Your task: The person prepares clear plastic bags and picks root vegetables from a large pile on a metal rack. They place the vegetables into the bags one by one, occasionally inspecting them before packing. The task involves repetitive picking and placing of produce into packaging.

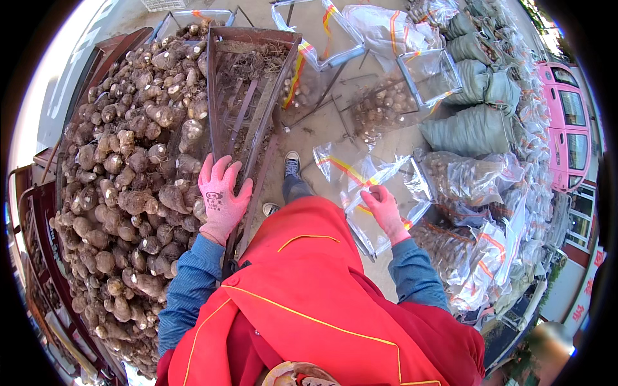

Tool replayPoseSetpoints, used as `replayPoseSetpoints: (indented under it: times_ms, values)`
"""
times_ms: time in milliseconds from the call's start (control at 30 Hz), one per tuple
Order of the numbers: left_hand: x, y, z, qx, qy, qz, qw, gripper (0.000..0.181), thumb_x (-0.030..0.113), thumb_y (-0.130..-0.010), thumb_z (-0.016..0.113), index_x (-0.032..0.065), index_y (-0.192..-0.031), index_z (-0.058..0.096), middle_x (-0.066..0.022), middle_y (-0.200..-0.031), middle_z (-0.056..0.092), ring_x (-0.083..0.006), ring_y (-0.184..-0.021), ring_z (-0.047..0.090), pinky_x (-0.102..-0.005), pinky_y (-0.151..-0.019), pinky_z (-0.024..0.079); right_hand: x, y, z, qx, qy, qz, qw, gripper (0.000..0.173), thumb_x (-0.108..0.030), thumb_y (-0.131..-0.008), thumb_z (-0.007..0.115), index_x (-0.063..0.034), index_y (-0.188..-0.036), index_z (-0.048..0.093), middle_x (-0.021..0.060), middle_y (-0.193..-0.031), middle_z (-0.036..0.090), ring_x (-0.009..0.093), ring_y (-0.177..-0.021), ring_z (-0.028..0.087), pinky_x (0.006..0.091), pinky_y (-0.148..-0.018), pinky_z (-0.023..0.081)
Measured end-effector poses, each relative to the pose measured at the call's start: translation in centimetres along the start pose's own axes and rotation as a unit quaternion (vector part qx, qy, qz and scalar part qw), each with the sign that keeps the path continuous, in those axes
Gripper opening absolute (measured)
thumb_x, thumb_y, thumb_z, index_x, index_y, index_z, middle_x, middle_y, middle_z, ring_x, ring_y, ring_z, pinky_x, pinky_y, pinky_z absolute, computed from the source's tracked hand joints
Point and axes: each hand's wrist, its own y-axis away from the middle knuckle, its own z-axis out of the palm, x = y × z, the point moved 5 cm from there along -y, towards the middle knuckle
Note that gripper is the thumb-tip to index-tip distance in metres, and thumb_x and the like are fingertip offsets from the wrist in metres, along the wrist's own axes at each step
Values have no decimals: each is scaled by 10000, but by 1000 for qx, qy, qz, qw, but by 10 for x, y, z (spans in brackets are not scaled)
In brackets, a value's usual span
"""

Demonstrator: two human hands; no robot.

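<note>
Brown root tubers, which look like taro (137, 200), lie in a large heap on my left. My left hand (222, 195), in a pink glove with printing on it, rests with fingers apart at the edge of a rusty metal trough (258, 125), beside the heap. Dry root scraps (263, 60) lie at the trough's far end. My right hand (384, 210), also in a pink glove, has its fingers curled at a clear plastic bag (357, 166) with red and yellow stripes, spread on a metal frame. Whether the fingers pinch the film cannot be told.
Framed bags (386, 103) with tubers stand ahead on the concrete, with thin metal legs around them. Filled clear sacks (470, 173) and green sacks (470, 130) are stacked along the right. Beyond them is a pink van (565, 125). A white crate (164, 4) sits far ahead.
</note>
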Motion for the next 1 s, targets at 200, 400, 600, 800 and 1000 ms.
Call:
replayPoseSetpoints:
  times_ms: [200,400,600,800,1000]
  values:
    - [-4,1,5,8,14,2,1000,393,240,-738,707,85,-1088,616,-82,-1248,518,-357,-1281,363,-483,-1031,293,79,62,44,-77,423,28,902,490,-426,-798,656,-63,-1116,564,152,-1132,583,336,-1068,565,443,-893,454]
    - [-4,2,5,2,29,-13,999,374,244,-768,706,76,-1091,619,-70,-1263,520,-347,-1302,334,-475,-1063,266,86,47,54,-102,469,33,877,404,-359,-819,621,-91,-1117,570,141,-1133,591,311,-1051,597,440,-853,488]
    - [-4,4,4,-2,35,-16,999,373,269,-768,706,82,-1080,623,-68,-1260,528,-351,-1294,344,-477,-1058,269,96,62,45,-126,527,48,839,366,-289,-806,603,-105,-1122,587,130,-1136,609,305,-1047,612,443,-825,510]
    - [-6,7,5,35,40,-3,999,372,278,-743,713,80,-1049,638,-71,-1213,554,-357,-1248,396,-475,-1025,300,129,68,15,-52,510,50,857,284,-265,-763,627,-101,-995,619,137,-969,654,323,-949,634,437,-828,491]
    - [-10,11,6,41,48,-5,998,345,282,-757,709,84,-1031,641,-63,-1205,562,-353,-1222,418,-471,-1002,323,128,60,2,-64,480,76,872,309,-283,-768,618,-111,-1025,608,137,-1051,642,313,-1010,618,425,-841,484]
